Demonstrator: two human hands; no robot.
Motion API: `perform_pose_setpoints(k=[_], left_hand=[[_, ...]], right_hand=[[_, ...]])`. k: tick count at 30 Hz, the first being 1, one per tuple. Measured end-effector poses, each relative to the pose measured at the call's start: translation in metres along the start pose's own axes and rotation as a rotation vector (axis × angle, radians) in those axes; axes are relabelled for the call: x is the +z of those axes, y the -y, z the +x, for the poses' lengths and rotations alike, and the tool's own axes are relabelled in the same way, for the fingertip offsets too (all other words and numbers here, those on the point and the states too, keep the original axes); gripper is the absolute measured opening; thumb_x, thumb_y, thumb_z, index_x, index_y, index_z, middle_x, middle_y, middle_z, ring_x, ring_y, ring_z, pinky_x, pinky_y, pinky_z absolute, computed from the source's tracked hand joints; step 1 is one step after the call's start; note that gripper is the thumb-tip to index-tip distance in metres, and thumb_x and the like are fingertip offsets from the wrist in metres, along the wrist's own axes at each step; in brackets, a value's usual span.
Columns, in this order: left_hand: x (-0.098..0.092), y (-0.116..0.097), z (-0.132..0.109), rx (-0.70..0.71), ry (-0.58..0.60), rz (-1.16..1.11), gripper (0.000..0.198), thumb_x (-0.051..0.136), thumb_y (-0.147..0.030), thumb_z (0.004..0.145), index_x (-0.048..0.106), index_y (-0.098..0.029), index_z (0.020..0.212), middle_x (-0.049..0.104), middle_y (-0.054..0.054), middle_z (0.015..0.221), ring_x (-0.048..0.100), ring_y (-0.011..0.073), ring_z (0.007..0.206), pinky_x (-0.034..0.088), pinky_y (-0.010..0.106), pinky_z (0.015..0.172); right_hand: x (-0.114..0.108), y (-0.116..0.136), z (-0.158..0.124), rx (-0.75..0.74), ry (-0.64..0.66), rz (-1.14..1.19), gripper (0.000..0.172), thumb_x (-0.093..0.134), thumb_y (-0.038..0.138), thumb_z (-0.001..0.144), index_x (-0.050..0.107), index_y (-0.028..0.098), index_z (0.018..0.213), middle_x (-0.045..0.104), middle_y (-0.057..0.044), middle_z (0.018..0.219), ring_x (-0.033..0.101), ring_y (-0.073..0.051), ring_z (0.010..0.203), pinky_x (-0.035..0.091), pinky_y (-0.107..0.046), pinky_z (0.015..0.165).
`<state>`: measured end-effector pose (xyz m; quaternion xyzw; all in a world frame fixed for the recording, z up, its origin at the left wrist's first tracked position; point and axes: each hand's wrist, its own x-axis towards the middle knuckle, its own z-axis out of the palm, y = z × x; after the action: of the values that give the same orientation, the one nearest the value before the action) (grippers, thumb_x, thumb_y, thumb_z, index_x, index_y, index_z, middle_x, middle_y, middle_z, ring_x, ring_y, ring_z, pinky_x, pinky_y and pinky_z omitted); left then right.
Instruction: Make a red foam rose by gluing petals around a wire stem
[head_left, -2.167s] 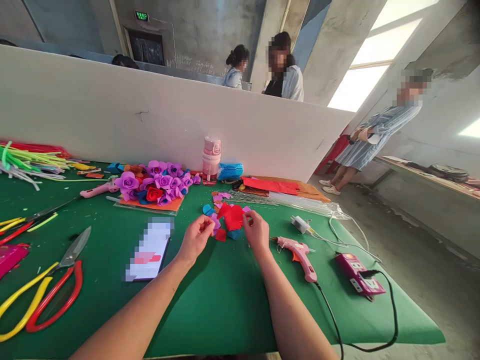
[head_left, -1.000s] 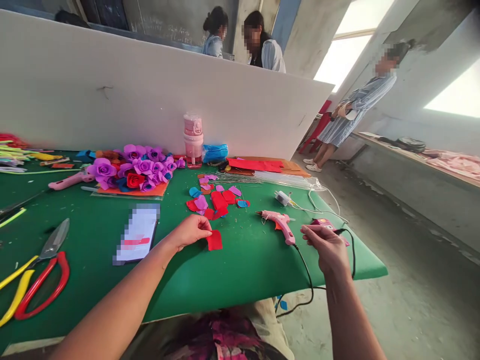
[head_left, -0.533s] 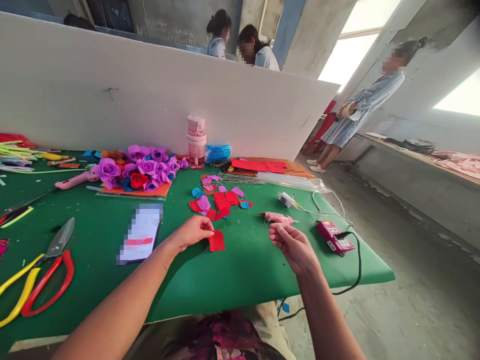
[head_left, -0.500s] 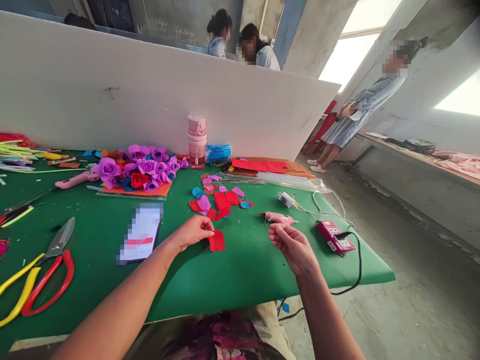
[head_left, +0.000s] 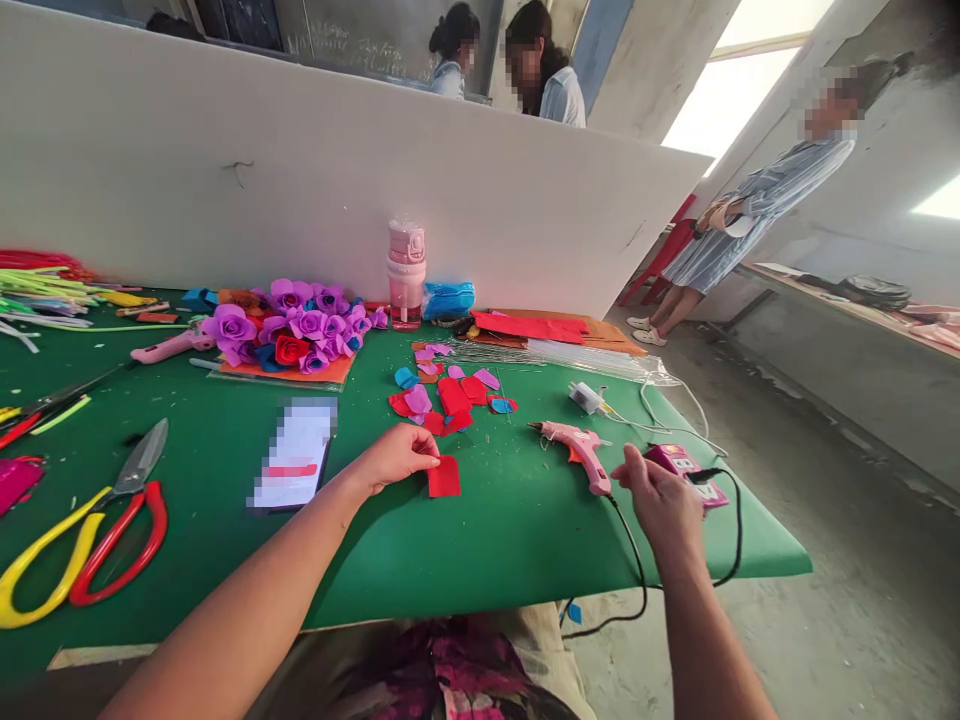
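My left hand (head_left: 396, 458) rests on the green table (head_left: 480, 540), its fingertips pinched on the edge of a small red foam piece (head_left: 444, 477) that lies flat. My right hand (head_left: 661, 503) hovers at the table's right edge, just right of the handle of a pink glue gun (head_left: 579, 450) lying on the cloth, and over a pink power strip (head_left: 686, 465). Its fingers curl downward behind the back of the hand, so I cannot see whether they hold anything. A scatter of red, purple and blue foam petals (head_left: 448, 392) lies beyond the red piece.
A phone (head_left: 294, 455) lies left of my left hand. Large scissors (head_left: 97, 530), purple and red foam roses (head_left: 296, 330), a pink bottle (head_left: 406, 275), red sheets (head_left: 536, 326) and a white partition (head_left: 225, 160) are around. People stand behind it and at right.
My right hand held the glue gun lifted half a second ago; now the gun lies on the table and the hand has moved right, over the power strip. The left hand stays on the red piece.
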<state>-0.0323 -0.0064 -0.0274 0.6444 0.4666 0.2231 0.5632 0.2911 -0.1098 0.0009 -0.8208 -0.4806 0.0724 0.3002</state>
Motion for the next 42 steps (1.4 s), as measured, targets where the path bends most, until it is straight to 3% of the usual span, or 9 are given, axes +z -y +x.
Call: perform_pose_setpoints(k=[4,9,12,17,22,28,35,39,42], left_hand=[[0.002,-0.002,-0.001,-0.001,-0.057,0.046,0.013,0.065,-0.028,0.059,0.061,-0.015,0.060,0.059,-0.001,0.059,0.052,0.0137,0.059,0.038,0.025,0.058],[0.004,-0.002,-0.002,-0.004,-0.114,0.100,0.010,0.062,-0.026,0.058,0.059,-0.016,0.059,0.059,-0.001,0.059,0.053,0.0143,0.059,0.039,0.025,0.057],[0.004,-0.002,-0.001,-0.008,-0.119,0.120,0.009,0.061,-0.025,0.059,0.059,-0.017,0.060,0.060,0.000,0.061,0.054,0.0151,0.061,0.039,0.025,0.058],[0.006,-0.004,-0.003,-0.011,-0.142,0.159,0.006,0.060,-0.023,0.060,0.059,-0.017,0.059,0.061,0.000,0.061,0.055,0.0156,0.061,0.038,0.025,0.057],[0.007,-0.006,-0.005,-0.007,-0.170,0.235,0.005,0.059,-0.021,0.059,0.056,-0.019,0.056,0.060,0.000,0.058,0.055,0.0159,0.059,0.035,0.025,0.053],[0.006,-0.005,-0.004,-0.004,-0.176,0.258,0.003,0.058,-0.019,0.059,0.057,-0.019,0.056,0.060,-0.001,0.058,0.054,0.0154,0.058,0.034,0.025,0.052],[0.006,-0.008,-0.005,0.006,-0.149,0.287,0.004,0.054,-0.016,0.058,0.055,-0.018,0.055,0.058,-0.001,0.057,0.053,0.0155,0.058,0.033,0.026,0.053],[0.005,-0.006,-0.004,0.007,-0.147,0.279,0.003,0.054,-0.017,0.057,0.055,-0.018,0.055,0.057,-0.001,0.057,0.051,0.0150,0.057,0.033,0.026,0.052],[0.005,-0.004,-0.002,0.005,-0.145,0.290,0.003,0.055,-0.019,0.059,0.055,-0.018,0.056,0.057,-0.001,0.058,0.051,0.0144,0.057,0.032,0.025,0.052]], right_hand=[[0.010,-0.007,0.017,-0.044,0.222,-0.162,0.046,0.044,0.065,0.078,0.062,0.023,0.073,0.068,-0.007,0.070,0.063,-0.025,0.070,0.039,-0.030,0.057],[0.030,-0.013,0.029,-0.077,0.272,-0.229,0.024,0.057,0.047,0.071,0.052,0.023,0.069,0.063,-0.001,0.063,0.059,-0.021,0.062,0.036,-0.028,0.053],[0.026,-0.016,0.026,-0.030,0.326,0.021,0.020,0.057,0.041,0.071,0.052,0.022,0.072,0.059,0.001,0.055,0.055,-0.019,0.055,0.038,-0.029,0.053],[0.005,0.007,-0.006,0.169,0.458,0.744,0.038,0.071,0.044,0.067,0.055,0.020,0.092,0.062,-0.002,0.072,0.058,-0.016,0.059,0.048,-0.029,0.056],[0.005,0.033,-0.035,0.280,0.688,0.996,0.032,0.066,0.052,0.072,0.058,0.021,0.076,0.051,0.000,0.064,0.048,-0.013,0.052,0.045,-0.028,0.048],[0.013,0.058,-0.058,0.135,0.836,0.842,0.040,0.057,0.059,0.079,0.057,0.021,0.091,0.045,0.003,0.058,0.028,-0.009,0.045,0.022,-0.021,0.038],[0.013,0.081,-0.070,-0.222,0.746,0.495,0.029,0.051,0.050,0.087,0.054,0.021,0.092,0.056,-0.001,0.071,0.045,-0.013,0.058,0.037,-0.024,0.054],[0.016,0.087,-0.072,-0.232,0.726,0.496,0.028,0.052,0.048,0.086,0.055,0.021,0.092,0.059,-0.001,0.071,0.048,-0.014,0.060,0.039,-0.025,0.056],[0.017,0.089,-0.071,-0.124,0.787,0.606,0.033,0.055,0.052,0.083,0.055,0.020,0.092,0.056,0.000,0.066,0.047,-0.014,0.056,0.038,-0.024,0.052]])
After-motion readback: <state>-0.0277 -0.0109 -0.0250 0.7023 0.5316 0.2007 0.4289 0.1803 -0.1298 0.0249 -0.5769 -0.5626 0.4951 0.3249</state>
